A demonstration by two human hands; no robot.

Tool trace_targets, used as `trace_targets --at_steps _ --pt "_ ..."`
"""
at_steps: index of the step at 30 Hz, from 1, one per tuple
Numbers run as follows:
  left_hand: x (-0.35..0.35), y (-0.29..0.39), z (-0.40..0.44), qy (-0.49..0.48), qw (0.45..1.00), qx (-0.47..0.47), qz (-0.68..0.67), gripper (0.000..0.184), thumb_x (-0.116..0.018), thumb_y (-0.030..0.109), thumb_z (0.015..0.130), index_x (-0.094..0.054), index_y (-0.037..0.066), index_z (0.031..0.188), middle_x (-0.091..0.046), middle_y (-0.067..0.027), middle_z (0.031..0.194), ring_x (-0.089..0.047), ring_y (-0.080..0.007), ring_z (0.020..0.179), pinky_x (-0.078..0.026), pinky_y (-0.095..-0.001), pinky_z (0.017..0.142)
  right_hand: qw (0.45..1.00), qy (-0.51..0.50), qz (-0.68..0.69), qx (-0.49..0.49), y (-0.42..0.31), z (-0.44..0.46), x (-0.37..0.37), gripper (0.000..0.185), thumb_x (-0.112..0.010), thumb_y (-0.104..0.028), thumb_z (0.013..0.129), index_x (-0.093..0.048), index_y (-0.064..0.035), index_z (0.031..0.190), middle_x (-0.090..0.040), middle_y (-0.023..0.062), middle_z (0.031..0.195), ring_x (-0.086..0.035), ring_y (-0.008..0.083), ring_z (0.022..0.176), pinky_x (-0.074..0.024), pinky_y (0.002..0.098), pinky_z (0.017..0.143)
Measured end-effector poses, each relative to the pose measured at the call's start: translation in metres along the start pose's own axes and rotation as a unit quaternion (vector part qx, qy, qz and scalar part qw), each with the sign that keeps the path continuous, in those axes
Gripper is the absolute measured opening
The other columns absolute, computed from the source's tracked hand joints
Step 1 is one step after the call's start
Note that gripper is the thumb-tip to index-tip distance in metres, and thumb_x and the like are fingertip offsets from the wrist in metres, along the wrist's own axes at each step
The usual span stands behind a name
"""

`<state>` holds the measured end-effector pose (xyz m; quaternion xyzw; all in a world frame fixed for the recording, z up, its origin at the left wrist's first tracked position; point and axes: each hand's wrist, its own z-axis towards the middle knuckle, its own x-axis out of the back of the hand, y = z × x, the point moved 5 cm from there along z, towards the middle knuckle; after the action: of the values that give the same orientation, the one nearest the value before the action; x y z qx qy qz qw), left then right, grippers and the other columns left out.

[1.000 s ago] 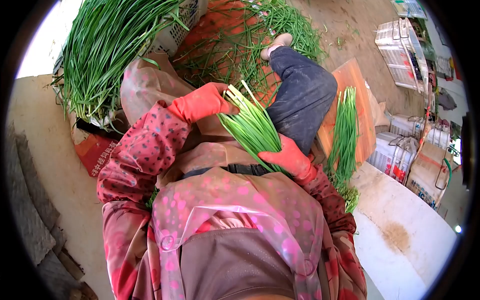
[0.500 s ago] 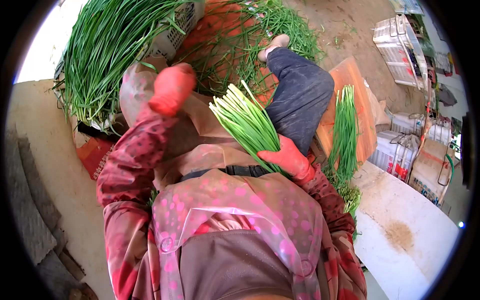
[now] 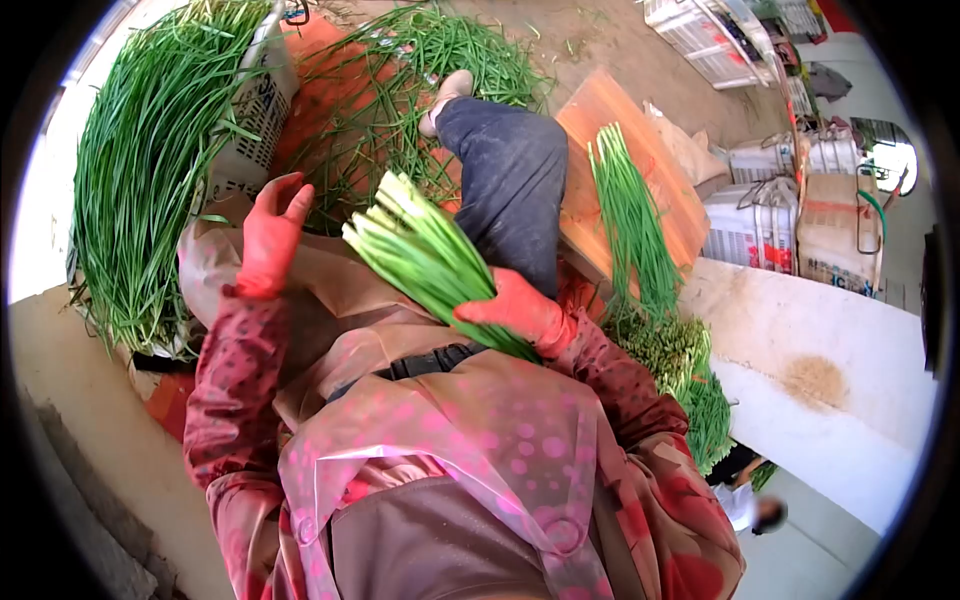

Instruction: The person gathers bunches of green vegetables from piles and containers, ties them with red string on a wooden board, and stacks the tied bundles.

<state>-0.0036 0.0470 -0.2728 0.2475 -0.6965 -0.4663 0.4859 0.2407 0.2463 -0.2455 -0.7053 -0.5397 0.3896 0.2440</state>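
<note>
My right hand, in a red rubber glove, is closed around a bunch of garlic chives above my lap. The pale stem ends point up and to the left, and the green leaves run back under my palm. My left hand, gloved the same way, is raised to the left of the bunch. Its fingers are apart and nothing shows in them. Beside it stands a white plastic crate heaped with loose garlic chives.
At right, another bundle of chives lies on a wooden board. More chives are piled below it, near a white ledge. Scattered leaves cover the floor ahead. Packed crates line the right; a person is at lower right.
My left hand has gone from closed to fingers apart and moved a little lower. My right hand still holds the bunch. The whole view has swung, shifting the surroundings leftward.
</note>
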Motion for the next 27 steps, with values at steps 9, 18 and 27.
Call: trace_targets --at_steps 9,18,27 --pt "-0.082 0.065 -0.082 -0.274 0.794 0.244 -0.485 0.053 -0.06 0.041 0.089 -0.053 0.003 0.125 -0.061 -0.0085 0.117 -0.059 -0.0206 0.106 -0.044 -0.038 0.095 0.993 -0.052 0.108 0.019 -0.019 0.012 -0.004 0.046 -0.068 -0.017 0.084 -0.052 0.0025 0.122 -0.062 0.0111 0.108 -0.063 0.0156 0.092 -0.0505 0.0274 0.078" --pt "-0.105 0.07 -0.061 -0.172 0.741 0.248 -0.6 0.038 -0.061 0.018 0.088 -0.054 0.001 0.121 -0.06 -0.0107 0.116 -0.057 -0.0233 0.105 -0.041 -0.0382 0.099 0.955 0.086 -0.214 0.187 -0.059 -0.007 0.013 0.096 -0.08 -0.033 0.074 -0.024 0.0004 0.145 -0.04 0.0163 0.141 -0.04 0.0219 0.128 -0.0333 0.0322 0.106" --pt "-0.125 0.124 -0.061 -0.233 0.744 0.255 -0.572 0.048 -0.058 0.028 0.091 -0.048 0.0 0.128 -0.054 -0.0126 0.126 -0.053 -0.0232 0.115 -0.04 -0.044 0.1 0.853 0.304 -0.396 0.154 -0.052 -0.035 0.056 0.061 -0.065 -0.029 0.076 -0.041 -0.0131 0.13 -0.064 0.0229 0.087 -0.064 0.0407 0.081 -0.0513 0.0485 0.069"
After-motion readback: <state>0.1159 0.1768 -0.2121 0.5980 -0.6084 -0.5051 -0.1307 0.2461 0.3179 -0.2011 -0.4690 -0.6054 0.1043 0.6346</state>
